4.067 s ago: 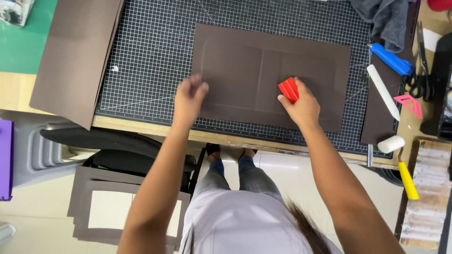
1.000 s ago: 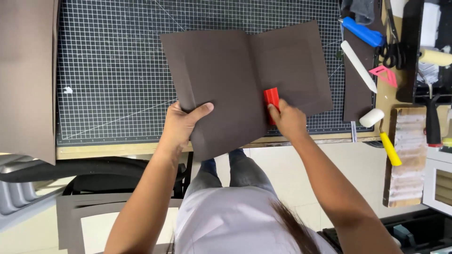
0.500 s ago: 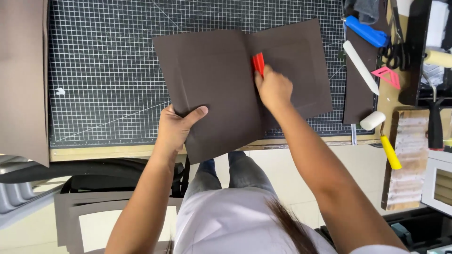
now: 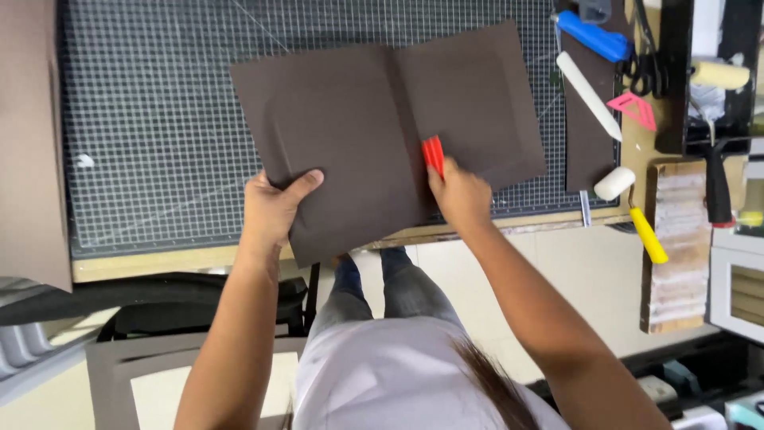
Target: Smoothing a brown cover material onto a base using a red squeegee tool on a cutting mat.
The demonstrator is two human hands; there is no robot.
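— What's under you there?

— A wooden worktop [image 4: 199,256] covered by a dark gridded cutting mat [image 4: 159,119]. Another brown board [image 4: 28,143] lies along the left edge.

— And the sheet?

— The dark brown card sheet [image 4: 350,119] sits in the middle of the mat, creased down its centre, its near corner hanging past the worktop edge. My left hand [image 4: 270,211] grips that near left part, thumb on top, fingers clenched round the edge.

— Your right?

— My right hand [image 4: 461,195] is clenched on a red creasing tool [image 4: 433,154], pressed onto the crease near its lower end.

— Anything to the right?

— A white bone folder [image 4: 589,95], a blue-handled tool [image 4: 593,36], a pink triangle [image 4: 634,109], and a small roller with a yellow handle [image 4: 637,211].
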